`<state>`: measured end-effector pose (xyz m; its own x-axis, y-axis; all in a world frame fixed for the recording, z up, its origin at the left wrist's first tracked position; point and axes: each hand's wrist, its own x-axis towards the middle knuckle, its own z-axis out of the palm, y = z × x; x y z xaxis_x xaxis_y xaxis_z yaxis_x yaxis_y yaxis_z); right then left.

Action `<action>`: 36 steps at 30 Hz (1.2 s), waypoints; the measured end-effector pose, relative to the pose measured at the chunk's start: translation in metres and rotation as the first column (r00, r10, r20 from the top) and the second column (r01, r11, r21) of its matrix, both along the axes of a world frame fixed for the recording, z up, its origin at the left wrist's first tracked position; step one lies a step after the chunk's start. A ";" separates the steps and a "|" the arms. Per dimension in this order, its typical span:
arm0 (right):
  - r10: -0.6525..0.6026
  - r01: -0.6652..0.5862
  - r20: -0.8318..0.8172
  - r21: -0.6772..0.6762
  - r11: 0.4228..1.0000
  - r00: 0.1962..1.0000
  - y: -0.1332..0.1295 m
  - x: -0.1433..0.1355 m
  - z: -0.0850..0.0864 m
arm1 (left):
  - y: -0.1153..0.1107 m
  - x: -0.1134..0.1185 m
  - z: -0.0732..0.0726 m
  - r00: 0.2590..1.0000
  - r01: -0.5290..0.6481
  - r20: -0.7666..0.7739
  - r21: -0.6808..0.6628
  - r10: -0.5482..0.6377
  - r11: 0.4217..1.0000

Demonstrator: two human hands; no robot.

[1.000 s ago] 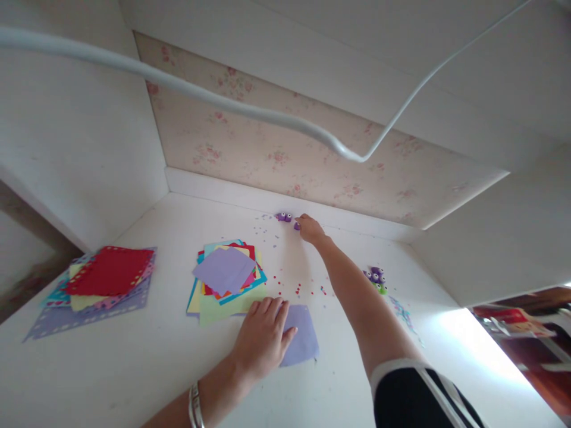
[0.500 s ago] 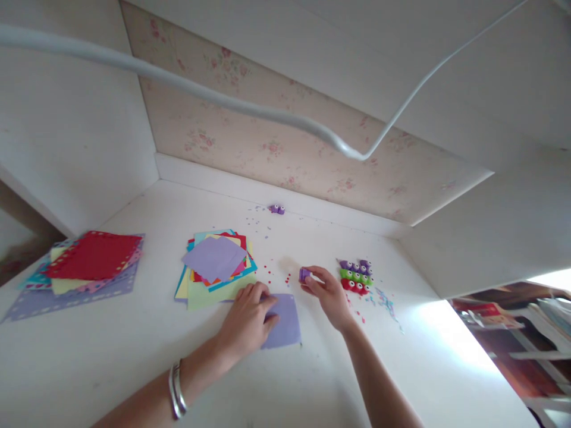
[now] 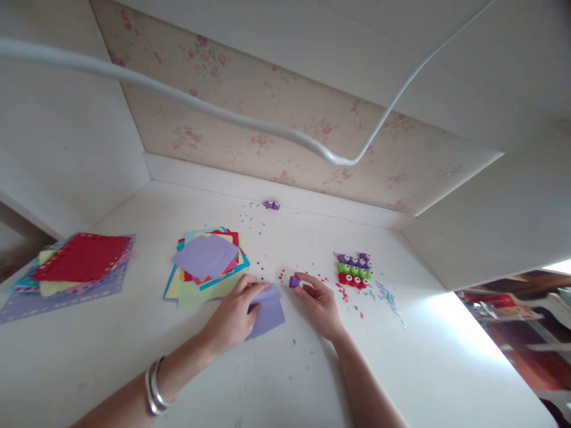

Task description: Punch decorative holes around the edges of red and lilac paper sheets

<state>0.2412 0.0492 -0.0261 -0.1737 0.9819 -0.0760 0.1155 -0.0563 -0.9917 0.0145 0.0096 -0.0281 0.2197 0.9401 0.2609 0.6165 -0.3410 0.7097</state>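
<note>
Left hand (image 3: 236, 310) has a lilac paper sheet (image 3: 269, 315) pinched near its left side, fingers bent; can't tell if the sheet is fully off the desk. Right hand (image 3: 319, 304) grips a small purple craft punch (image 3: 294, 282) between thumb and fingertips, just off the sheet's upper right, small gap visible. So sheet and punch both sit between the hands. White desk (image 3: 276, 386) under everything. Beyond and left of left hand: loose stack of coloured paper (image 3: 207, 258), lilac on top, pale green sticking out toward the hand. Well left of that hand: second pile, red sheet (image 3: 84, 257) on top, lilac with punched edges (image 3: 107, 293) at the bottom. Right of right hand: block of eyed punches (image 3: 354, 270), rows purple, green, red. Two more purple ones (image 3: 272, 205) well beyond both hands, by the back edge, lilac confetti (image 3: 252, 217) next to them. Red confetti (image 3: 281, 274) just past the held punch; teal and lilac bits (image 3: 387, 296) farther right of right hand. Silver bangles (image 3: 154, 387) on left wrist.
</note>
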 end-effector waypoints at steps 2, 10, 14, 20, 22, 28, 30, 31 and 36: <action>0.024 -0.024 -0.003 0.030 0.999 1.000 0.000 0.000 -0.001 | 0.003 -0.003 -0.001 0.996 -0.039 0.075 0.009 0.038 0.999; 0.014 -0.044 0.132 0.230 0.972 0.991 0.001 -0.003 -0.003 | 0.008 -0.008 0.005 0.980 0.001 0.193 -0.221 0.043 0.975; 0.029 -0.078 0.177 0.276 0.958 0.984 -0.001 -0.005 -0.001 | 0.006 -0.007 0.008 0.987 0.005 0.156 -0.249 0.035 0.968; 0.053 -0.111 0.186 0.320 0.941 0.981 -0.003 -0.008 0.001 | 0.006 -0.006 0.009 0.992 -0.010 0.120 -0.251 0.041 0.968; 0.059 -0.119 0.189 0.326 0.938 0.980 -0.003 -0.008 0.002 | 0.006 -0.006 0.008 0.993 -0.012 0.115 -0.251 0.042 0.968; 0.050 -0.114 0.201 0.317 0.942 0.978 -0.004 -0.008 0.003 | 0.007 -0.006 0.007 0.994 -0.009 0.101 -0.250 0.036 0.968; 0.056 -0.117 0.197 0.313 0.943 0.979 -0.004 -0.008 0.002 | 0.007 -0.006 0.008 0.994 -0.007 0.107 -0.247 0.035 0.969; 0.057 -0.117 0.196 0.312 0.943 0.979 -0.004 -0.007 0.002 | 0.006 -0.006 0.008 0.993 -0.007 0.110 -0.244 0.034 0.970; 0.038 -0.103 0.208 0.311 0.945 0.977 -0.004 -0.006 0.001 | 0.006 -0.006 0.007 0.992 -0.011 0.118 -0.243 0.040 0.970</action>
